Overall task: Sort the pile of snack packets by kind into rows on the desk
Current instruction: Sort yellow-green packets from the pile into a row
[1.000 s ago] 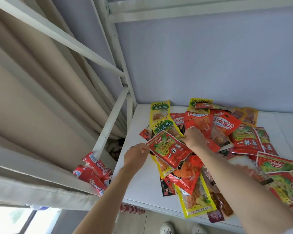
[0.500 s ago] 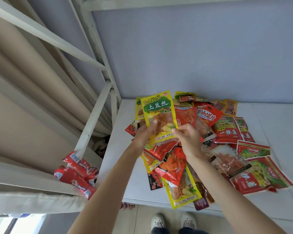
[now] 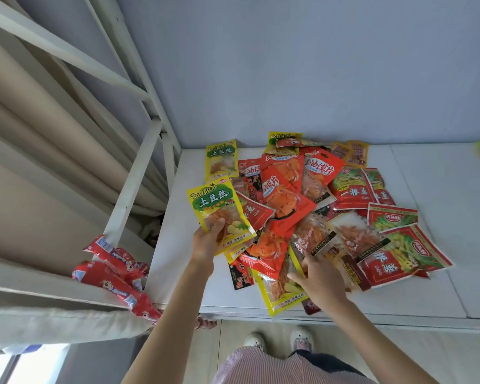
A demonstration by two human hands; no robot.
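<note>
A heap of snack packets [image 3: 316,206] covers the white desk [image 3: 427,289]: yellow ones, orange-red ones, red ones with green pictures, and clear ones. My left hand [image 3: 205,242] grips a yellow packet [image 3: 219,212] by its lower edge, raised above the left side of the heap. My right hand [image 3: 320,281] rests low on the heap's near edge, its fingers on another yellow packet [image 3: 277,292] that sticks out from under the others; its grip is not plain. A third yellow packet [image 3: 222,159] lies flat at the far left.
A white bed ladder and frame [image 3: 133,178] stands left of the desk, with beige curtains behind. Red packets [image 3: 114,275] lie on the ledge at left. The blue wall closes the desk's far side. My shoes [image 3: 277,342] show below the front edge.
My right hand has let go of the raised yellow packet and dropped to the heap's near edge. My left hand keeps that packet and has shifted it left.
</note>
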